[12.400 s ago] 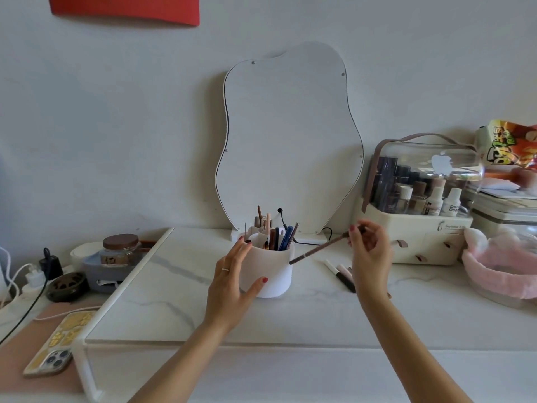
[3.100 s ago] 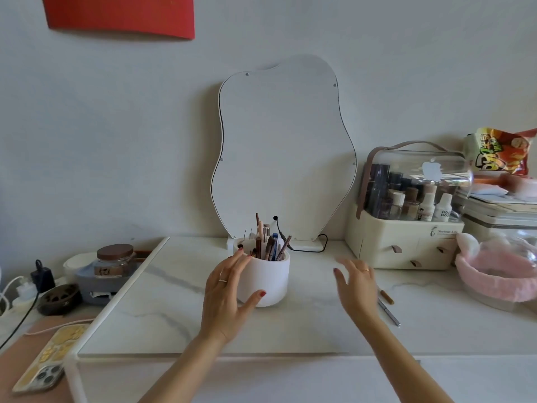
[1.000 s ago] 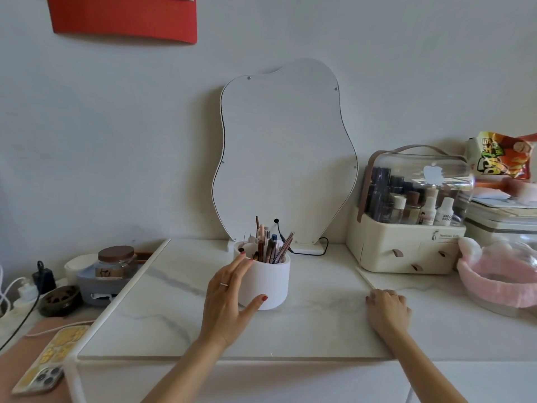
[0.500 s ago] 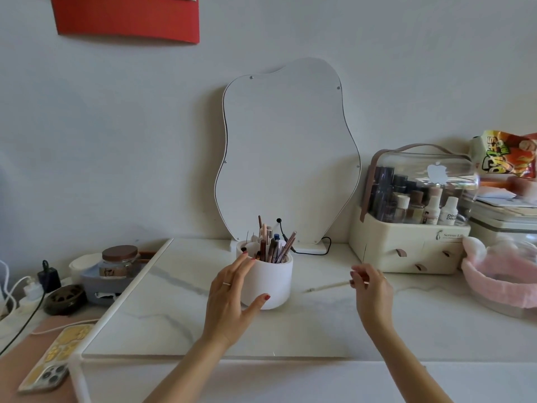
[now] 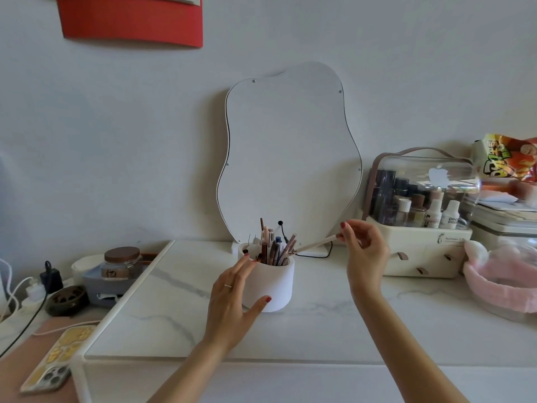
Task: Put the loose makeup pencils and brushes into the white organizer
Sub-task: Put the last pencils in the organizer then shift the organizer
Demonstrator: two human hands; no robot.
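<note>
A round white organizer [image 5: 274, 283] stands on the marble tabletop [image 5: 319, 327], in front of a wavy mirror. Several pencils and brushes [image 5: 273, 248] stick up out of it. My left hand [image 5: 232, 303] cups the organizer's left side, fingers and thumb touching its wall. My right hand [image 5: 364, 251] pinches a thin pale pencil [image 5: 315, 244] by its back end. The pencil slants down to the left, and its tip is at the organizer's right rim among the other pencils.
A wavy mirror [image 5: 290, 158] leans on the wall behind. A cream cosmetics case [image 5: 418, 251] with bottles stands to the right, then a pink-lined bowl [image 5: 505, 283]. On the left are a glass jar [image 5: 121, 263], cables and a phone [image 5: 58, 359].
My right hand lifted the pale pencil off the tabletop and carried it up and left until its tip reached the organizer's rim. My left hand stayed on the organizer.
</note>
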